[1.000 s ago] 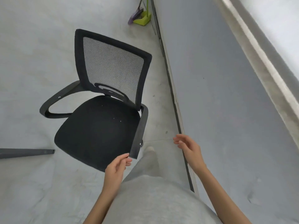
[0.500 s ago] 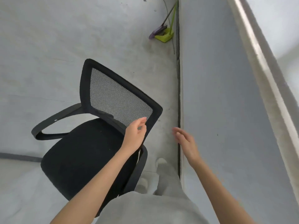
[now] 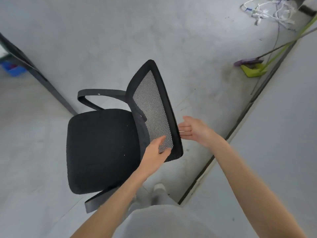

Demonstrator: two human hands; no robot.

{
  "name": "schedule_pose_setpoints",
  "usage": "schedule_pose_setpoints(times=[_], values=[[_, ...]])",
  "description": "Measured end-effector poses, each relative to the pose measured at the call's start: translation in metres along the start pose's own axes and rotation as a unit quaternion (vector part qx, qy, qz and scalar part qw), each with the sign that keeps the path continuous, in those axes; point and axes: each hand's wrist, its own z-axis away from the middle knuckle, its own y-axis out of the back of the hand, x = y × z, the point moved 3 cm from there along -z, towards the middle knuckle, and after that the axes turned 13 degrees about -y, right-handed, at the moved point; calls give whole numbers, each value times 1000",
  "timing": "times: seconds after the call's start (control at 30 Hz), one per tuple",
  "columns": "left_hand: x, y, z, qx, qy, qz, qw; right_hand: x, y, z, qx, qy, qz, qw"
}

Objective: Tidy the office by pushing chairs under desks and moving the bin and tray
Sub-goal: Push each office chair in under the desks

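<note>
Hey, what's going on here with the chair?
A person stands behind a black office chair. Their left hand lies on the front of the mesh backrest near its top corner, and the open right hand is behind the frame. A desk leg stands beyond the chair's seat.

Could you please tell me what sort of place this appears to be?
Probably an office or workroom. A black mesh-backed office chair stands on a bare grey floor, a dark desk leg slants at the left, a grey partition runs along the right, and loose cables lie beyond.
</note>
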Motion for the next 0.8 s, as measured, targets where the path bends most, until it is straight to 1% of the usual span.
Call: schedule_pose_setpoints(times=[0.13, 0.2, 0.3, 0.4, 0.5, 0.57, 0.6, 0.67, 0.7, 0.73, 0.77, 0.8], values=[[-5, -10, 23, 28, 11, -22, 999, 2, -5, 9, -55, -44, 92, 993], [-10, -12, 37, 38, 15, -44, 998, 12, -11, 14, -101, -71, 122, 985], [-19, -11, 55, 46, 15, -115, 992, 29, -21, 22, -172, -91, 162, 968], [-27, -5, 78, 27, 38, -176, 983, 52, -36, 29, -227, -112, 211, 944], [-37, 4, 105, 2, 32, -195, 980, 71, -52, 36, -249, -101, 298, 916], [-42, 11, 125, -11, 25, -192, 981, 74, -62, 43, -245, -47, 373, 894], [-45, 15, 134, -20, 24, -195, 980, 71, -66, 47, -231, 1, 393, 890], [-50, 25, 152, -48, 26, -210, 976, 60, -70, 52, -163, 137, 390, 896], [-53, 30, 161, -60, 26, -218, 974, 53, -69, 54, -117, 218, 398, 883], [-55, 36, 170, -69, 27, -222, 972, 47, -68, 56, -69, 292, 439, 847], [-57, 42, 180, -77, 32, -223, 971, 44, -67, 55, -24, 349, 510, 786], [-59, 49, 190, -84, 37, -222, 971, 44, -65, 51, 9, 381, 586, 715]])
